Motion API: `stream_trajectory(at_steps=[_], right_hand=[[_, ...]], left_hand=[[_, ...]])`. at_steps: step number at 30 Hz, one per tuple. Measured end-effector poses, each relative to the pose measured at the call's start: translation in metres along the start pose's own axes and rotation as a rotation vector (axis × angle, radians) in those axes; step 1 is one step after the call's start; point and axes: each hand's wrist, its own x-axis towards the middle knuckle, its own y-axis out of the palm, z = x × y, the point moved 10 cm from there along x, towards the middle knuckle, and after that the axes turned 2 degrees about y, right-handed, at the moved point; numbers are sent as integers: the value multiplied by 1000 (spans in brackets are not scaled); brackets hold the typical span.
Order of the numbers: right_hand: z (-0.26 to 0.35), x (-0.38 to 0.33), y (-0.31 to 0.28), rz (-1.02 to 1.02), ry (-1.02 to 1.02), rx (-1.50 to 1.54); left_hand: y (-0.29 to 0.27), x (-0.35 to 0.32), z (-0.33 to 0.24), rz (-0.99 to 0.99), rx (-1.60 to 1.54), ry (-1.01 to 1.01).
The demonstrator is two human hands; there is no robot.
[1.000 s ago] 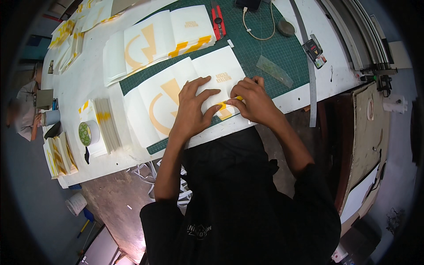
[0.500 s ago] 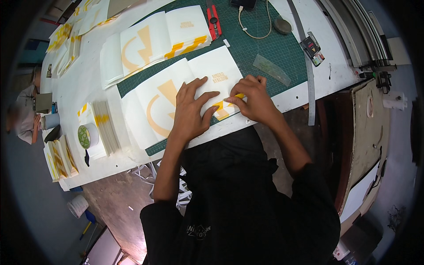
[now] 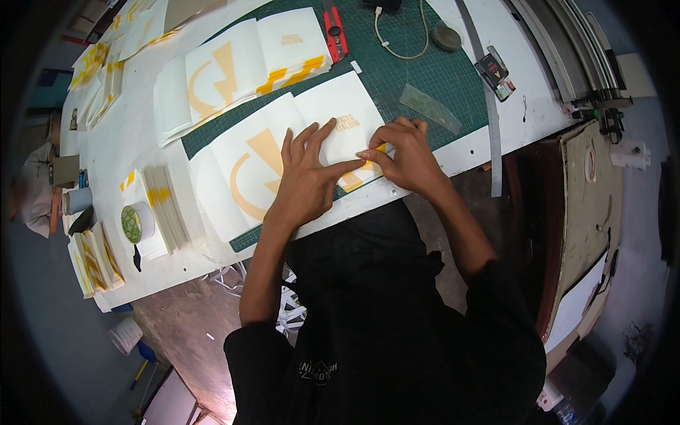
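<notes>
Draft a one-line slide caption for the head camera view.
Left hand spread on a printed white sheet, right hand at its yellow edge, over a green cutting mat.

- Shirt [image 3: 425,347]: plain black, loose, matte, softly creased.
- Print [image 3: 318,371]: small and pale on the chest, block letters around a peaked outline.
- Left sleeve [image 3: 258,358]: black, short, wide, with a straight hem near the elbow.
- Right sleeve [image 3: 496,301]: the same black and loose cut.
- Left hand [image 3: 306,183] and right hand [image 3: 409,157]: bare, like both forearms.
- Lap cloth [image 3: 358,248]: black, folded; its garment is hard to tell.
</notes>
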Motion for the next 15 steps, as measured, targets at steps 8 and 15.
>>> stream_trajectory(at_steps=[8,15], right_hand=[[-2,2,2,10,10,18],[-7,-3,-4,-89,11,15]], left_hand=[[5,1,1,32,17,-2],[2,1,0,35,5,-14]])
